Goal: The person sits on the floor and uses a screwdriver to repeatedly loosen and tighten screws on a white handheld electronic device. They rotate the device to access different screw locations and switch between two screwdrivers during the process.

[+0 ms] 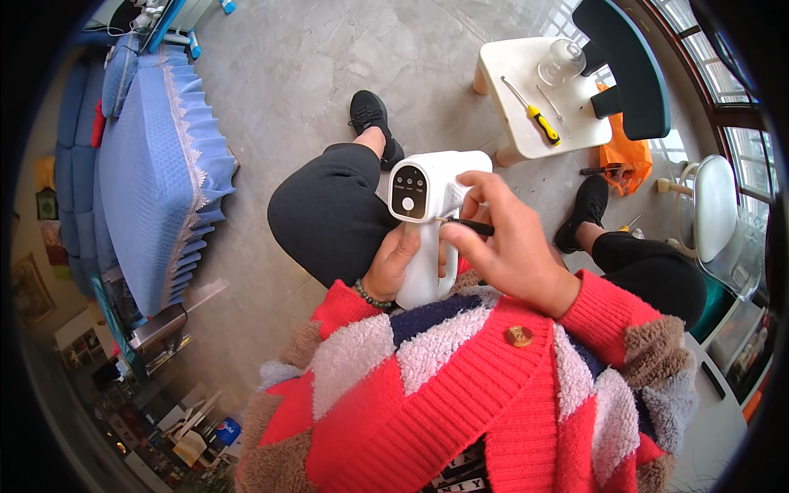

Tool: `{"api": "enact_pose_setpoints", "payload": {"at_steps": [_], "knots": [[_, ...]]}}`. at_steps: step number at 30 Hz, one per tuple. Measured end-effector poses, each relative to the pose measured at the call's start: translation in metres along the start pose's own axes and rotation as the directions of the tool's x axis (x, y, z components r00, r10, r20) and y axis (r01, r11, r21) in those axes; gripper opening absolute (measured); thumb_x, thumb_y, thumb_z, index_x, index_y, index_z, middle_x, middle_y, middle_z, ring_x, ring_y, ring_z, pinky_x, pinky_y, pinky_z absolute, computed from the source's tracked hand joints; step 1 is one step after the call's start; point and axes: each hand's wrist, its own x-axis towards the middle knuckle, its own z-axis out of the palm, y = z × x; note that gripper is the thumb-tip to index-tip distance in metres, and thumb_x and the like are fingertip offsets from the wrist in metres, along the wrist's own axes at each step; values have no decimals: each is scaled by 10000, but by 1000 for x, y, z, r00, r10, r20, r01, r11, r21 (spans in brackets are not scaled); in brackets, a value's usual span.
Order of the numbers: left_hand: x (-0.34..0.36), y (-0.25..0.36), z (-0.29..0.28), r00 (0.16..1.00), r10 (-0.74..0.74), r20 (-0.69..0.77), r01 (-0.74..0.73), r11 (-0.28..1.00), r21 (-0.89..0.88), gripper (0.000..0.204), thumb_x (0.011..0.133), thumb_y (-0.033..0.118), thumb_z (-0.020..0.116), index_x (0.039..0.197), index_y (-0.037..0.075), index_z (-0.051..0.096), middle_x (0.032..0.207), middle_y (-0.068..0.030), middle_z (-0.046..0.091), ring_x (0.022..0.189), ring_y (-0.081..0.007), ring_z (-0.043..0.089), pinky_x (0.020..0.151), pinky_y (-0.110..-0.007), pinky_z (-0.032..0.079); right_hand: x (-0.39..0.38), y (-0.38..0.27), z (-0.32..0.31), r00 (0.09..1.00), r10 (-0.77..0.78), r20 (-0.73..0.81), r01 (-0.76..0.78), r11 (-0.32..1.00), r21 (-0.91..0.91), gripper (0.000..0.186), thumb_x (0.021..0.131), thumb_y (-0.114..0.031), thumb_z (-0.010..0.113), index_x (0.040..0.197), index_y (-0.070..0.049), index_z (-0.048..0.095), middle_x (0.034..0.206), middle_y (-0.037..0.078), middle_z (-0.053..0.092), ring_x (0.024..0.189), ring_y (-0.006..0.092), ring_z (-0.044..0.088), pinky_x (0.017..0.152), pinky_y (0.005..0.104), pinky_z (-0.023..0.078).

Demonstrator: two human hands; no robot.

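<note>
Red, lilac and brown knit, the front of my cardigan [444, 394], fills the space nearest the camera, fastened with 1 brown button [519, 335]. Just beyond it, between my knees, is a white handheld device [464, 164], its handle down toward my lap and its head turned so that a black panel [408, 191] shows, with 3 small marks above 1 round white button.

My left hand [393, 263] is closed around the handle just below the head, a beaded bracelet [370, 296] on that wrist. My right hand [514, 246] pinches a slim black-handled tool [472, 225], its tip at the underside of the head; my index finger bends over the device's side, near the small vents.

My 2 legs, in black trousers [329, 214], are spread apart on the grey floor [271, 57]. Ahead to the right stands a white stool [505, 62], bearing a yellow-and-black screwdriver [538, 119], a thin metal rod [553, 103] and a clear dome [562, 62]. Just beside it are a dark chair [629, 66] and an orange bag [629, 156]. Well off to my left, a blue lace-edged cover [148, 164] drapes a piece of furniture.
</note>
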Motion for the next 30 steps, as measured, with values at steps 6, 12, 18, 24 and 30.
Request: {"api": "enact_pose_setpoints", "payload": {"at_steps": [6,12,18,24,30], "knots": [[1,-4,-1,1000,-25,-8,24,997,-71,619,933,582,448,1179,14,466,851,-96,579,682,-162,590,605,-291,505,-3,-5,-31,853,452,262,-474,880,26,545,947,-421,544,646,28,612,482,144,527,447,288,524,498,393,434],[-1,0,3,998,-56,-1,55,990,-128,598,932,564,476,1142,4,469,838,-89,562,707,-141,561,677,-282,497,3,-11,-22,731,570,375,-670,706,231,541,950,-385,557,621,40,617,489,168,526,426,275,529,479,387,440],[-1,-1,1,999,-20,-28,20,1000,-18,603,936,580,447,1144,14,467,822,-83,561,696,-145,567,665,-287,502,-3,-9,-11,993,104,56,-86,964,-253,287,878,-230,629,727,6,565,595,179,590,552,320,621,518,392,478],[0,-4,0,1000,-18,1,18,986,-167,588,946,565,438,1156,17,470,830,-85,570,696,-151,582,651,-296,509,-5,-7,-4,985,-160,59,171,908,-383,291,834,-247,673,807,-12,502,733,161,592,648,355,627,537,419,480],[0,-2,2,1000,-2,13,4,990,-143,577,951,543,451,1176,12,467,838,-86,571,698,-150,578,660,-286,499,-3,-12,-15,977,144,154,-94,951,-294,410,900,-370,591,732,4,592,619,168,618,560,371,610,526,432,481]]}}
